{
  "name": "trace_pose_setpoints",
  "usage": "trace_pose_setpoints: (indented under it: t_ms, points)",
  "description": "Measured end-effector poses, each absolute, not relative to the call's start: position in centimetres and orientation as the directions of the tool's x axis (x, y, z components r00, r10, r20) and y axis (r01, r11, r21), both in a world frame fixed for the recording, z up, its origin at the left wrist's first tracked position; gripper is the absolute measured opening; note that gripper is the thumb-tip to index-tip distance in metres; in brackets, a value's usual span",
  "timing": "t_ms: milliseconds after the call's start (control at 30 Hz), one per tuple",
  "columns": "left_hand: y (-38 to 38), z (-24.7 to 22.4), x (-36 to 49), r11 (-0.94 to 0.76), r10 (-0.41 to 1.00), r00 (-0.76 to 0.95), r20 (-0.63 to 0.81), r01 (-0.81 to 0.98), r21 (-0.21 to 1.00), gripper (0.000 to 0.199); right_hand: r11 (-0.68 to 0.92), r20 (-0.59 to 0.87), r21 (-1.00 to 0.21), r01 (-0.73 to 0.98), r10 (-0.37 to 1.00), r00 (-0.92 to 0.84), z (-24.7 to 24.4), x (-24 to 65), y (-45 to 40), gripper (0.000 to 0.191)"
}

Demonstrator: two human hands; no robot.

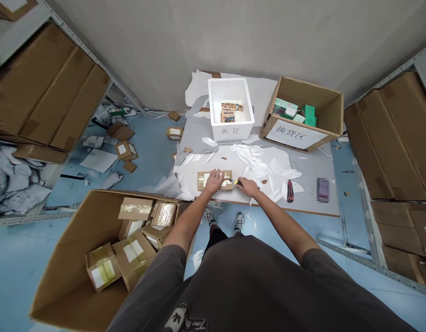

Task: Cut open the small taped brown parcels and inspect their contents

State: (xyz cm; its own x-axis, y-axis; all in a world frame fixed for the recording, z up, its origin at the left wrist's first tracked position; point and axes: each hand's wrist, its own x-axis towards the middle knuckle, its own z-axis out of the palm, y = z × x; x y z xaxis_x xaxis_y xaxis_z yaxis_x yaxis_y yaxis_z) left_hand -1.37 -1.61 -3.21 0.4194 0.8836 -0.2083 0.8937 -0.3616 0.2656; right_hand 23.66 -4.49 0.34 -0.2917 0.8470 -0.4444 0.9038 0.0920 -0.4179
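A small taped cardboard box (201, 181) lies near the front edge of the table. My left hand (214, 181) grips it from above, palm across its top and fingertips at the far edge. My right hand (248, 186) is closed around a yellow-and-black utility knife (237, 182). The knife points left, its tip at the right end of the box; whether the blade is in the tape is too small to tell. A red-and-black cutter (290, 191) lies on the table to the right of my right hand.
White paper scraps (249, 156) litter the table (311, 163). Behind stand a white foam box (233, 131) with small packets and a carton (325, 108) holding green boxes. At lower left, a large carton (66, 258) contains several taped parcels. Shelves with cartons flank both sides.
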Motion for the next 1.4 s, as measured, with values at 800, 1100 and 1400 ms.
trace_pose_setpoints:
  t_ms: [800, 1100, 1400]
  points:
    - [-2.7, -6.6, -1.2, -0.332, 0.928, 0.370, -0.033, 0.865, 0.377, 0.043, -0.080, -0.425, -0.277, 0.957, 0.904, -0.048, -0.1, 20.6, -7.7, 0.035]
    - [-3.0, -6.3, -0.9, -0.269, 0.947, 0.317, -0.045, 0.865, 0.424, 0.040, -0.247, -0.383, -0.316, 0.916, 0.917, 0.115, 0.5, 28.0, -7.8, 0.031]
    - [-3.0, -6.5, -1.0, -0.254, 0.954, 0.301, -0.017, 0.835, 0.488, 0.038, 0.055, -0.380, -0.489, 0.871, 0.885, -0.269, -0.5, 25.2, -6.0, 0.030]
